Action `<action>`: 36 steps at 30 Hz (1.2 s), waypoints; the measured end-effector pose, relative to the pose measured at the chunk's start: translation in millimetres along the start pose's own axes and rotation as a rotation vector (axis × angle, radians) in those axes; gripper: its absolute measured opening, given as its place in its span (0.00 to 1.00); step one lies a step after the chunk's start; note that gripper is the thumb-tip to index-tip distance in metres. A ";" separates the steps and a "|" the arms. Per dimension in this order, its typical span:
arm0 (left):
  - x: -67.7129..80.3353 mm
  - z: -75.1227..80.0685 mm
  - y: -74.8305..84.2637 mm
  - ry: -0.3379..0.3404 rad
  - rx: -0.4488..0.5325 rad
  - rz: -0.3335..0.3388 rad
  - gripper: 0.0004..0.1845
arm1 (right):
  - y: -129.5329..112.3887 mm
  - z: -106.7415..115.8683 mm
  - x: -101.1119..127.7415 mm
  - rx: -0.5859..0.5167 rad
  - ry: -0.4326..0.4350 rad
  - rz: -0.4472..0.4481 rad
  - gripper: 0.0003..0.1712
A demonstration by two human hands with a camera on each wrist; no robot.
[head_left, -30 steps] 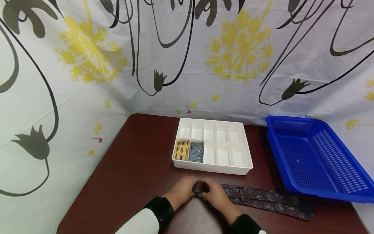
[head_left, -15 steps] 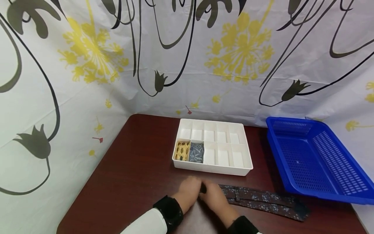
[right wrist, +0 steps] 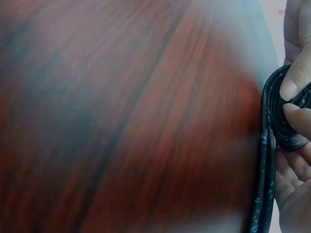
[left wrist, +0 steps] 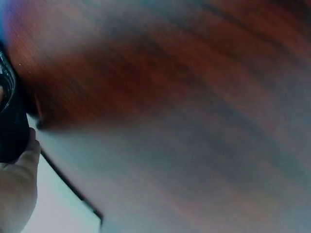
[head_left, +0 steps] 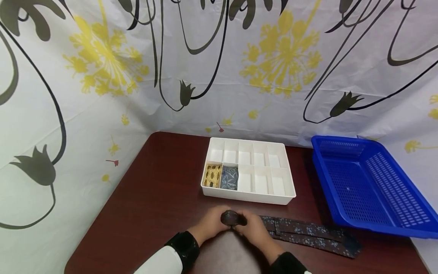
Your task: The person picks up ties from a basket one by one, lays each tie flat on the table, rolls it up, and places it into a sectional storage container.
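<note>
Near the table's [head_left: 150, 198] front edge, both hands [head_left: 208, 224] [head_left: 254, 228] pinch the rolled end of a soft, floppy necktie [head_left: 301, 230], best gripped at the coil.

We see a table [head_left: 154, 198] of dark red-brown wood grain with a smooth, slightly glossy finish. The tie [head_left: 304, 233] looks like woven cloth, dark with a small pale flower print and a faint sheen; its rolled end [head_left: 230, 217] shows tight cloth layers. The organizer [head_left: 285, 196] is smooth white plastic, matt, with two cloth rolls [head_left: 221, 177] inside. The basket [head_left: 362, 182] is glossy blue plastic, perforated. The backdrop [head_left: 219, 76] is thin printed sheeting, lightly creased.
</note>
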State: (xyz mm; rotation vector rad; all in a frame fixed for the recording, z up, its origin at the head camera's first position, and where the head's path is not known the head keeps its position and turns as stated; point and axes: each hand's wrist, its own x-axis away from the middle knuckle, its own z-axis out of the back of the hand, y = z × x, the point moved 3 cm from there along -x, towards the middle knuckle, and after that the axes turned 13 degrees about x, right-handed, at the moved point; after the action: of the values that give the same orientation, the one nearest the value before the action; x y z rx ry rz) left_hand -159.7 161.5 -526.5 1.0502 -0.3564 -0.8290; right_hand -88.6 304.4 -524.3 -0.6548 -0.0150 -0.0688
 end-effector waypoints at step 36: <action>-3.0 0.1 11.6 -0.028 -0.045 0.011 0.20 | 0.4 13.3 -4.3 0.257 0.008 0.088 0.19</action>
State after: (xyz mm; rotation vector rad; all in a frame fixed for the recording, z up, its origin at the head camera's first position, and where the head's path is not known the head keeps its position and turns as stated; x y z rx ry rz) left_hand -156.8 166.4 -516.1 0.9943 -0.3655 -0.8390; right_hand -92.7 313.0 -514.2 -0.3977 0.0130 0.0152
